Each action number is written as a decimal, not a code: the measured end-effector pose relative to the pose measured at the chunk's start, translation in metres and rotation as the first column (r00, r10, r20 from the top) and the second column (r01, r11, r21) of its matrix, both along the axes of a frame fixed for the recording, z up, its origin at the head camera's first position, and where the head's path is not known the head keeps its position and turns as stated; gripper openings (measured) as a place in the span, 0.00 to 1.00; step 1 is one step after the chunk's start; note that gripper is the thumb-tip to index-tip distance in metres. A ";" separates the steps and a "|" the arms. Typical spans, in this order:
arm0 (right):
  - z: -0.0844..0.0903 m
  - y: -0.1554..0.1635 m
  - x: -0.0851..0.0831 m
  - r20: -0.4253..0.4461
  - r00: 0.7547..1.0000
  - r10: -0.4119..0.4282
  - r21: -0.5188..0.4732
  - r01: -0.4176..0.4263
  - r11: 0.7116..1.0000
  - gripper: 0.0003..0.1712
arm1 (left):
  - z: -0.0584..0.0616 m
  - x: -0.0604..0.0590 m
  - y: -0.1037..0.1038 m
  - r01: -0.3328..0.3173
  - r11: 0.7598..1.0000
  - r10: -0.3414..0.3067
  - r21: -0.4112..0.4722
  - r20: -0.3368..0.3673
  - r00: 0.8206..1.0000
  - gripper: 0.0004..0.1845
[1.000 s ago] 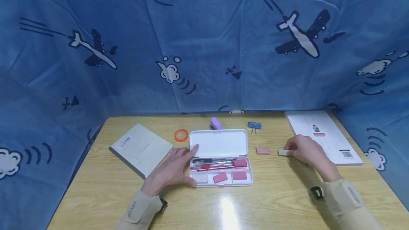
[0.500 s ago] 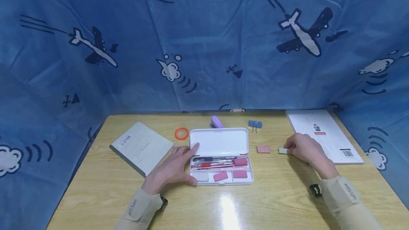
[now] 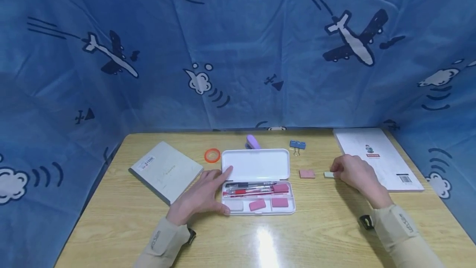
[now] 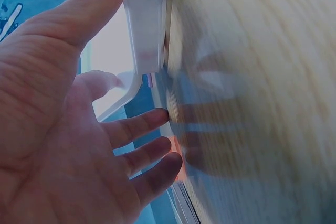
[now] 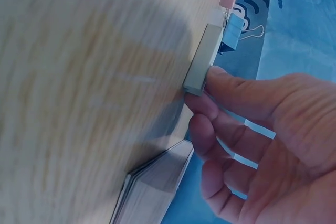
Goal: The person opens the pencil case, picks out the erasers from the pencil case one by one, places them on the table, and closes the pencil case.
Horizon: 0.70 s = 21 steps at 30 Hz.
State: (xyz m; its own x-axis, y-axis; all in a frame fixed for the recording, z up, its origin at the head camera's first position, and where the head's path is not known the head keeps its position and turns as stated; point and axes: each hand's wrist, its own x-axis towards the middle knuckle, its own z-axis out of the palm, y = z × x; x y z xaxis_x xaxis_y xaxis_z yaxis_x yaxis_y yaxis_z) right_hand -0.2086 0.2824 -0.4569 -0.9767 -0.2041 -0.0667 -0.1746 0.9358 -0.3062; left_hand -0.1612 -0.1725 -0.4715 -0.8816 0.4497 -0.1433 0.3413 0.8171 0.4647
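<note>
A white pencil case (image 3: 256, 164) lies with its lid back in the head view. Inside are several pens (image 3: 249, 190), pink erasers (image 3: 257, 205) and a white block (image 3: 234, 206). My left hand (image 3: 201, 195) rests at its left end, thumb on the front edge and index finger at the lid; the other fingers extend loosely. With thumb and fingertips, my right hand (image 3: 355, 175) pinches a pale green eraser (image 5: 203, 59) low at the tabletop. Its far end sticks out, while the fingers cover the near end. Left of it sits a loose pink eraser (image 3: 306, 173).
Behind the case are a purple stapler (image 3: 253, 141), an orange tape roll (image 3: 212, 155) and a blue binder clip (image 3: 298, 144). A grey-green notebook (image 3: 167, 171) lies left, a white book (image 3: 375, 158) right. Blue printed cloth (image 3: 230, 53) hangs behind the table.
The head view has shifted slightly. Both hands stay in place, the left at the pencil case and the right pinching the pale green eraser.
</note>
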 end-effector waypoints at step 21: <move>0.012 -0.064 0.016 -0.329 0.921 0.210 -0.046 -0.238 0.970 0.10 | 0.002 0.000 0.001 0.004 1.000 -0.004 0.001 0.001 1.000 0.67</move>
